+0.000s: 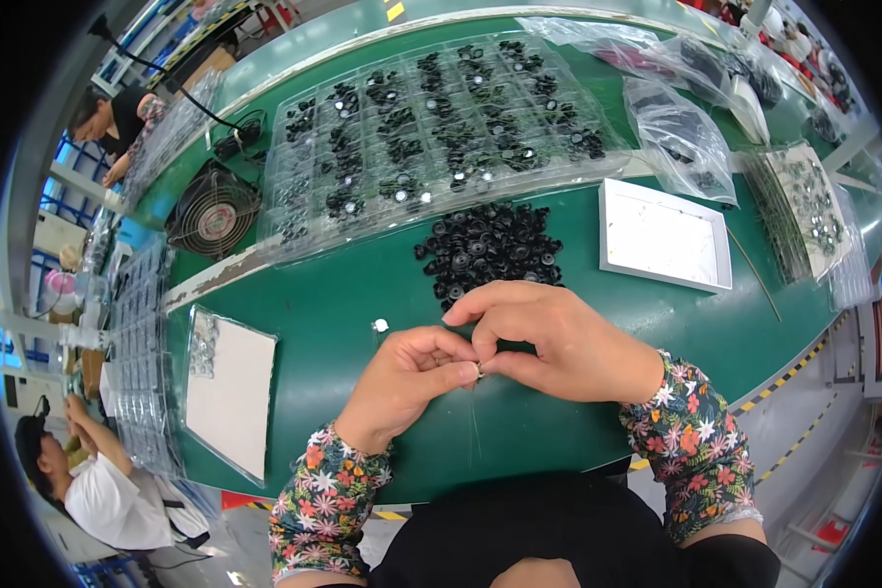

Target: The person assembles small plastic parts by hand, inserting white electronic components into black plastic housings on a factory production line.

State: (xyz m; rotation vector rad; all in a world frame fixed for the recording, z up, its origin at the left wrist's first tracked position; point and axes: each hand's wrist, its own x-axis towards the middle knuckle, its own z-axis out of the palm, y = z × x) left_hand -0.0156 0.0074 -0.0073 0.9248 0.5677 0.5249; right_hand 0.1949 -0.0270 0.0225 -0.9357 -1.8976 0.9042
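My left hand [412,377] and my right hand [563,338] meet over the green table, thumbs and index fingertips pinched together. Between the fingertips is a tiny metallic part [480,369], mostly hidden; its kind is too small to tell. Fine thread-like wires seem to hang below it. Just beyond my left hand lies a small white disc [380,324] with thin leads. A heap of small round black plastic parts [485,250] sits just past my right hand's fingers.
Behind the heap lies a clear compartment tray [294,201] holding many black parts. A shallow white box [661,240] stands right; a white card [230,392] with small discs lies left. A fan [214,211], plastic bags [681,127] and a board of wired discs [808,206] surround these. Two people work at left.
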